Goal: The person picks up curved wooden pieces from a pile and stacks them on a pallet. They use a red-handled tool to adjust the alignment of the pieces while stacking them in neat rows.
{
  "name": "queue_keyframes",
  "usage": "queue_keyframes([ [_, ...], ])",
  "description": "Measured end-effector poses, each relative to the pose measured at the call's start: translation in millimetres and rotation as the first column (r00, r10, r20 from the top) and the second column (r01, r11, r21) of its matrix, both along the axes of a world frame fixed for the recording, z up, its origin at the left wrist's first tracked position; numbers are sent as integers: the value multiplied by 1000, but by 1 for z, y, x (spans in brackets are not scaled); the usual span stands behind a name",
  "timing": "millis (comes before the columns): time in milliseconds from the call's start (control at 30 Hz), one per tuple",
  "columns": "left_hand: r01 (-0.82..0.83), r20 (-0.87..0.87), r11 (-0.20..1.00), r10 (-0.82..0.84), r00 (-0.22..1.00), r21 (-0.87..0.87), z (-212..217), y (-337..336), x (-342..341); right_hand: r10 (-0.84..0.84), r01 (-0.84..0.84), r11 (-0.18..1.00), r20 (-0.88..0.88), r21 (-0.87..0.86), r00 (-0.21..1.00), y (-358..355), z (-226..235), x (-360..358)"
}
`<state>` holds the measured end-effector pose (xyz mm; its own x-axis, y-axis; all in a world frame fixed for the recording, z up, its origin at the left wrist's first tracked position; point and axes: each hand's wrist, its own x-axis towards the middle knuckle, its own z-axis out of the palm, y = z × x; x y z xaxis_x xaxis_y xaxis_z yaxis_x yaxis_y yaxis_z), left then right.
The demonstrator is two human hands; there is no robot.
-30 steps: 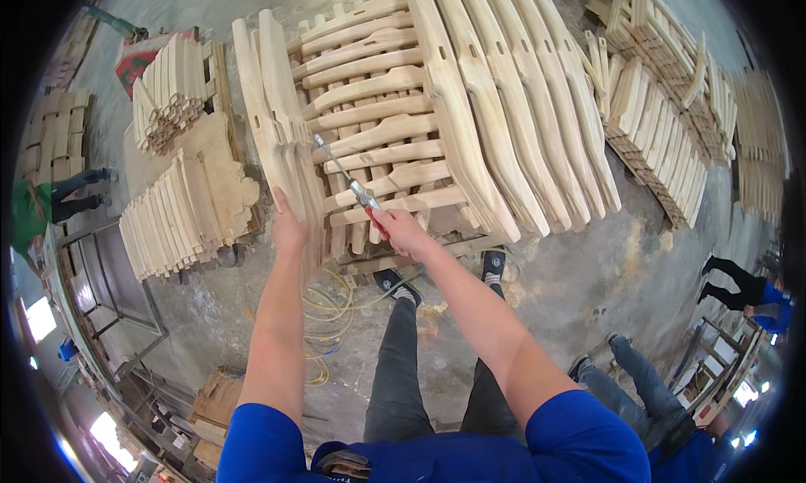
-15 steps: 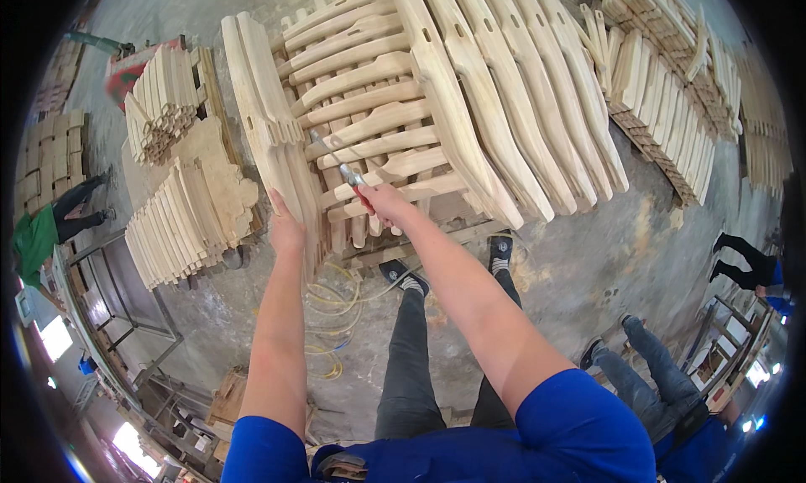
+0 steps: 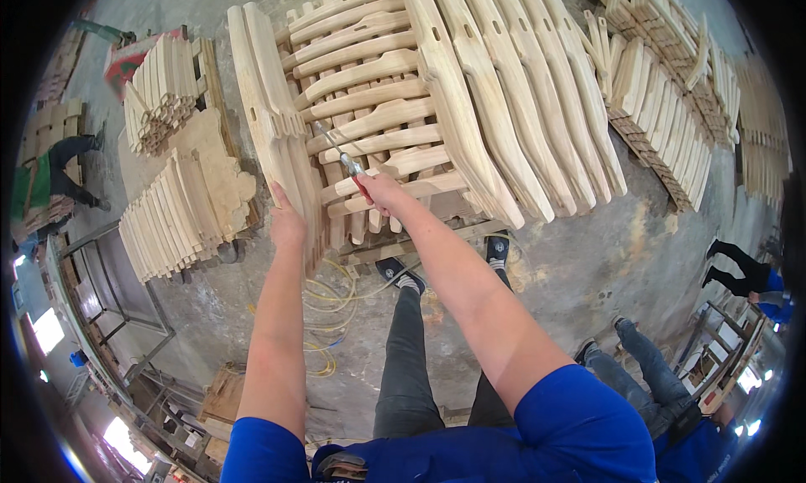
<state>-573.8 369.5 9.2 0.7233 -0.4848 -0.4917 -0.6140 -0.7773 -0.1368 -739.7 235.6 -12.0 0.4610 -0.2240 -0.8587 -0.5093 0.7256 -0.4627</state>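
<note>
My right hand [image 3: 382,191] is closed round the red handle of an air blow gun [image 3: 352,164]. Its thin metal nozzle points up and left over a layer of shaped wooden bars [image 3: 382,118] laid crosswise. My left hand [image 3: 288,224] lies with fingers stretched along the side of a curved, slotted wooden piece [image 3: 277,147] at the left end of the stack. Its thumb is hard to make out. More long curved pieces with slots [image 3: 504,88] lie side by side on the right of the stack.
A yellow hose [image 3: 329,302] lies coiled on the concrete floor near my feet. Stacks of wooden parts stand at the left [image 3: 180,218] and right [image 3: 663,113]. A person in jeans [image 3: 625,361] stands close at lower right; others are at both edges. A metal frame [image 3: 126,315] runs along the left.
The blow gun and my right hand have shifted slightly left and up, the nozzle tip still over the crosswise bars. My left hand has barely moved. The person at left has moved.
</note>
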Motion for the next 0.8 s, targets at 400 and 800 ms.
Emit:
queue_keyframes([
  [400,6,5,999,-6,1000,-49,4,-2,-7,24,-32,998,125,59,992,-1,38,-32],
  [800,22,17,999,-21,1000,-47,-3,-1,-5,87,-85,996,57,-41,995,-5,25,-28],
])
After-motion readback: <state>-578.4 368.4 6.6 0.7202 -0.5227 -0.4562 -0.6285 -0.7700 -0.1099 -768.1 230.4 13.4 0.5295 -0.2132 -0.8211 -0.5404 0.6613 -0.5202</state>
